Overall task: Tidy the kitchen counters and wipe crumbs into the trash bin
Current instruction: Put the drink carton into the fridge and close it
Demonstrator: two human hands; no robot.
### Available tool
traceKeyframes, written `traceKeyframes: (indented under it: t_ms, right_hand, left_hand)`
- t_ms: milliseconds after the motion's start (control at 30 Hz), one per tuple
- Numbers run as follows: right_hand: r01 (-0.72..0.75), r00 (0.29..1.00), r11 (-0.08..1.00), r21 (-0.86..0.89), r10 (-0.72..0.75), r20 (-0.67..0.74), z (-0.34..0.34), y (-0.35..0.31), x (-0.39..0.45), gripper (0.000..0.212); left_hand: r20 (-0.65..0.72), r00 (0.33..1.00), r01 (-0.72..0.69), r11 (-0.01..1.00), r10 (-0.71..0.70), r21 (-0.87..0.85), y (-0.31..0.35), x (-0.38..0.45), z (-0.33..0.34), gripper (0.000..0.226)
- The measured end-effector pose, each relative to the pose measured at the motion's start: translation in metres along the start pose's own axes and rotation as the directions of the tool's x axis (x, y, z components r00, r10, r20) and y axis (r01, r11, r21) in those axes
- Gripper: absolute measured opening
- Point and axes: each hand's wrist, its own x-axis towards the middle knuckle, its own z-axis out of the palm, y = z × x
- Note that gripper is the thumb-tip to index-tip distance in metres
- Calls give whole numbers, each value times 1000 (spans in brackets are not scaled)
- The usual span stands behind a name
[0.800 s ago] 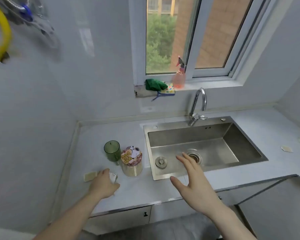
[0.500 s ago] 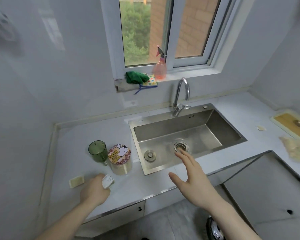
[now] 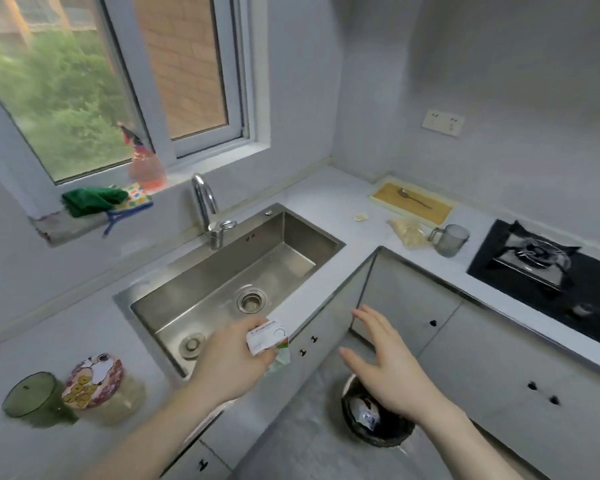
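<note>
1. Grey L-shaped kitchen table [image 3: 329, 199] w/ steel sink [image 3: 229, 271] under a window; trash bin [image 3: 374, 420] on the floor by the cabinets.
2. Left hand [image 3: 232, 362]: fingers clamped on a small white wrapper [image 3: 267, 339], held over the table's front edge, near the sink corner.
3. Right hand [image 3: 392, 368]: fingers apart, holding nothing, hovering above the bin.
4. Step, prob.: carrying litter to the bin. Next move needs the left hand brought right & down over the bin mouth, then let go; the right hand is in the way.
5. Left to tidy, I'd say: scrap [image 3: 360, 217], food bag [image 3: 407, 233], clear mug [image 3: 449, 240], cutting board [image 3: 413, 202] w/ spoon [image 3: 413, 199].
6. Also: green cup [image 3: 35, 398], cartoon-lid jar [image 3: 97, 386], spray bottle [image 3: 144, 161], cloths on the sill, gas hob [image 3: 548, 271].
</note>
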Motion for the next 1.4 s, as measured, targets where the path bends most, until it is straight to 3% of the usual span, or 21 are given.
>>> traceKeyframes:
  t_ms: [133, 333, 700, 967, 1167, 1400]
  right_hand:
    - [-92, 985, 996, -9, 90, -148, -67, 50, -38, 66]
    - [-246, 904, 969, 13, 235, -358, -162, 130, -113, 69]
    - [-448, 648, 882, 148, 434, -626, -252, 236, -244, 69]
    - [-601, 450, 763, 237, 569, -689, -305, 308, -295, 69]
    - [-671, 344, 684, 286, 630, -696, -358, 370, -301, 70]
    - [-735, 191, 576, 356, 680, -708, -403, 430, -315, 69]
  left_hand:
    - [69, 978, -200, 980, 199, 4, 93, 40, 38, 29]
    - [200, 891, -397, 914, 406, -86, 221, 70, 110, 27]
    - [394, 655, -624, 756, 645, -200, 400, 82, 245, 33]
    - [500, 487, -666, 675, 716, -318, 502, 99, 359, 34]
    - [576, 363, -684, 629, 732, -369, 576, 133, 452, 36]
    - [635, 154, -783, 486, 757, -389, 657, 164, 558, 38]
